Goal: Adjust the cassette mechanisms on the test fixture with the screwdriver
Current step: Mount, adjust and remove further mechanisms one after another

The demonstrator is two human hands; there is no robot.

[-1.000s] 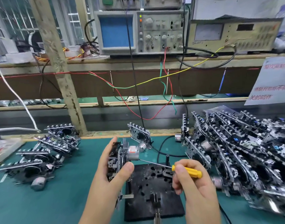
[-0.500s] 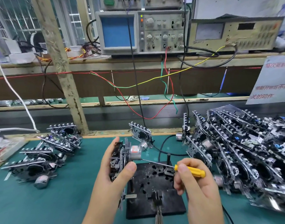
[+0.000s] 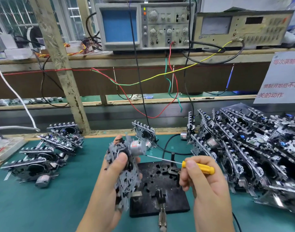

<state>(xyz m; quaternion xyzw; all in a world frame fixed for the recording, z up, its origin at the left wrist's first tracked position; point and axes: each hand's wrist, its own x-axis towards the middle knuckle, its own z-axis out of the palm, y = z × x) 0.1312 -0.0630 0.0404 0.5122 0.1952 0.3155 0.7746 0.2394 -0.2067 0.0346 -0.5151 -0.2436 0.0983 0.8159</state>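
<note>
My left hand (image 3: 108, 180) grips a grey cassette mechanism (image 3: 125, 171) upright above the left edge of the black test fixture (image 3: 160, 195), thumb across its face. A silver motor (image 3: 137, 148) sticks out of its top right. My right hand (image 3: 205, 186) pinches a yellow-handled screwdriver (image 3: 199, 167). Its thin shaft points left and slightly up, with the tip at the base of the motor. Another mechanism (image 3: 144, 133) stands just behind, with a black cable attached.
A big heap of mechanisms (image 3: 253, 151) fills the right of the green mat. A smaller pile (image 3: 48, 151) lies at the left. An oscilloscope (image 3: 143, 24) and a meter box (image 3: 240, 27) sit on the shelf, with wires hanging down. A clear tray (image 3: 4, 146) is at far left.
My left hand has turned the mechanism so its flat face shows more toward me. The screwdriver tip stays at the motor. My head has moved slightly closer.
</note>
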